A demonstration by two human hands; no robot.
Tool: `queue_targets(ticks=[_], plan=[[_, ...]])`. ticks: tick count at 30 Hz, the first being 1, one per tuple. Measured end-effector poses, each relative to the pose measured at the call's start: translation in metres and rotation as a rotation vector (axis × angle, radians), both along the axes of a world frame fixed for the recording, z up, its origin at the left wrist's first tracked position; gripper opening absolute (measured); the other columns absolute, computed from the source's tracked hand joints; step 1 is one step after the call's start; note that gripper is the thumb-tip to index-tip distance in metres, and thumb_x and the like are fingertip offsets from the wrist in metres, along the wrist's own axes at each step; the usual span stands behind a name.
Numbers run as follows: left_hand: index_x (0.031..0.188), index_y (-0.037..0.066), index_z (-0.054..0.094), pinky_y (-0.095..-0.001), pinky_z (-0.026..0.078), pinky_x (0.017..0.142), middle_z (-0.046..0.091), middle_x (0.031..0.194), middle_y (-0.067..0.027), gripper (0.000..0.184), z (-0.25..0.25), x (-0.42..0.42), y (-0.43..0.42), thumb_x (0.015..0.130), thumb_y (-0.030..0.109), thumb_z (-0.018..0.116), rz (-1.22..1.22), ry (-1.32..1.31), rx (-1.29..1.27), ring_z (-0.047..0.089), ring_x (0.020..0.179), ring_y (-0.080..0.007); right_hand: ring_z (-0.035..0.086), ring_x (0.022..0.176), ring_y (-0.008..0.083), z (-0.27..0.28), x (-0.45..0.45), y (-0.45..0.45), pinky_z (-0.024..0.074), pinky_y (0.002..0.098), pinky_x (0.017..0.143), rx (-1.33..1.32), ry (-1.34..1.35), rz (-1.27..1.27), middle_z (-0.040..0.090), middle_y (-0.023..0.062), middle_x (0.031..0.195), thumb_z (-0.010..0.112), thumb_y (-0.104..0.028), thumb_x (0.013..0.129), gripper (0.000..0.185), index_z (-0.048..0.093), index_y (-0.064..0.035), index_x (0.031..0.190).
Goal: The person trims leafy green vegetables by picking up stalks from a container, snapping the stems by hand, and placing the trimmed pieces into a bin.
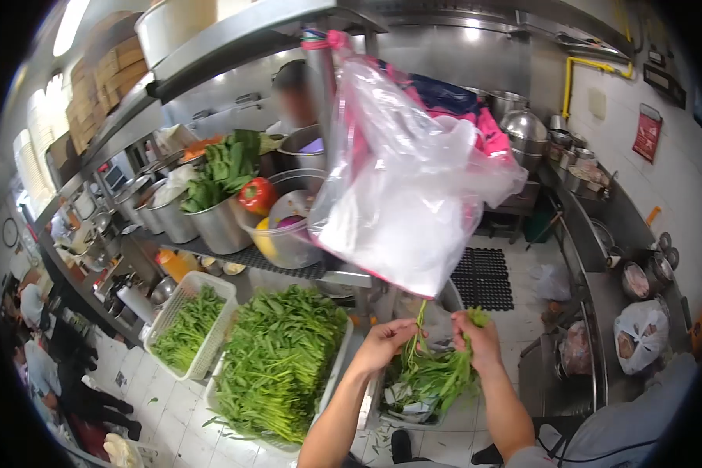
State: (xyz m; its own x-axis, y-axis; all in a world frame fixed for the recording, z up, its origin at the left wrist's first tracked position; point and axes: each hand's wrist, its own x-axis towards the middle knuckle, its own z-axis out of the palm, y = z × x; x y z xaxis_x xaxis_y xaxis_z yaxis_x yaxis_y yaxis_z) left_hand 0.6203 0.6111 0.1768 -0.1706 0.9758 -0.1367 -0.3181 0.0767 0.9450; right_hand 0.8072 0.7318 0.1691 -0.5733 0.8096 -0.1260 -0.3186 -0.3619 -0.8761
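Bright, tiled and steel-lined.
Pale tiles cover the floor (pixel 164 421), with a black perforated mat (pixel 482 278) lying on them. A steel shelf (pixel 238 39) runs overhead; a strip light (pixel 70 25) glows at upper left. The back wall (pixel 444 56) is shiny steel. The white right wall (pixel 632 148) carries a yellow pipe (pixel 569 93) and red sign (pixel 647 132), above a long steel counter (pixel 577 222).

Clear plastic bags (pixel 402 183), hanging from a metal post (pixel 325 97) — red pepper (pixel 258 196) in a clear tub (pixel 298 251), at left; black mat (pixel 483 279) on the floor (pixel 528 306) — yellow pipe (pixel 569 87), upper right.
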Motion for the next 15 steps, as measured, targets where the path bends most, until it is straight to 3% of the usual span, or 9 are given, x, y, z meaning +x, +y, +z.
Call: queue_targets(ticks=[5, 7, 10, 12, 13, 15], plan=[[0.12, 0.002, 0.065, -0.0244, 0.049, 0.081, 0.071, 0.104, -0.0041, 0.027, 0.005, 0.01, -0.017, 0.1, 0.018, 0.057, -0.075, 0.238, 0.028, 0.063, 0.088, -0.0092, 0.051, 0.052, 0.007, 0.016, -0.02, -0.03, 0.0353, 0.0248, 0.045, 0.274, -0.114, 0.148, 0.059, 0.0015, 0.067, 0.072, -0.01, 0.088, 0.013, 0.067, 0.0005, 0.094], [0.119, 0.002, 0.067, -0.0266, 0.049, 0.084, 0.07, 0.105, -0.0042, 0.027, -0.023, 0.013, -0.026, 0.1, 0.019, 0.058, -0.091, 0.241, 0.086, 0.064, 0.089, -0.0104, 0.053, 0.052, 0.0083, 0.003, -0.025, -0.031, 0.0359, 0.025, 0.045, 0.386, -0.124, 0.147, 0.06, 0.0025, 0.066, 0.074, -0.009, 0.086, 0.013, 0.068, 0.0006, 0.092], [0.116, 0.0, 0.066, -0.0243, 0.05, 0.081, 0.07, 0.103, -0.0015, 0.027, -0.052, 0.014, -0.062, 0.1, 0.022, 0.059, -0.054, 0.229, 0.046, 0.062, 0.095, -0.0067, 0.054, 0.051, 0.0129, -0.008, -0.009, -0.025, 0.0395, 0.0272, 0.045, 0.284, -0.024, 0.196, 0.062, 0.0069, 0.068, 0.069, -0.014, 0.089, 0.015, 0.066, 0.0004, 0.091], [0.119, 0.003, 0.066, -0.0264, 0.051, 0.083, 0.071, 0.104, -0.0046, 0.027, -0.065, 0.017, -0.092, 0.098, 0.02, 0.061, -0.042, 0.201, -0.209, 0.065, 0.096, -0.0117, 0.055, 0.051, 0.014, -0.034, 0.007, -0.011, 0.0402, 0.0287, 0.044, 0.143, 0.131, 0.174, 0.063, 0.0081, 0.069, 0.069, -0.017, 0.09, 0.017, 0.066, -0.0006, 0.089], [0.119, 0.003, 0.066, -0.0296, 0.052, 0.081, 0.071, 0.102, -0.0059, 0.028, -0.089, 0.021, -0.109, 0.098, 0.021, 0.06, -0.035, 0.174, -0.116, 0.066, 0.095, -0.0143, 0.055, 0.051, 0.0147, -0.049, 0.015, -0.008, 0.0408, 0.0295, 0.043, 0.064, 0.207, 0.131, 0.063, 0.0083, 0.068, 0.069, -0.019, 0.089, 0.018, 0.066, -0.0013, 0.087], [0.116, 0.005, 0.067, -0.0322, 0.054, 0.078, 0.072, 0.098, -0.0052, 0.026, -0.107, 0.027, -0.144, 0.099, 0.023, 0.06, -0.053, 0.182, -0.029, 0.067, 0.093, -0.015, 0.057, 0.053, 0.016, -0.059, 0.015, -0.015, 0.0433, 0.03, 0.047, 0.114, -0.12, 0.027, 0.066, 0.0105, 0.07, 0.068, -0.016, 0.089, 0.017, 0.068, 0.0008, 0.086]])
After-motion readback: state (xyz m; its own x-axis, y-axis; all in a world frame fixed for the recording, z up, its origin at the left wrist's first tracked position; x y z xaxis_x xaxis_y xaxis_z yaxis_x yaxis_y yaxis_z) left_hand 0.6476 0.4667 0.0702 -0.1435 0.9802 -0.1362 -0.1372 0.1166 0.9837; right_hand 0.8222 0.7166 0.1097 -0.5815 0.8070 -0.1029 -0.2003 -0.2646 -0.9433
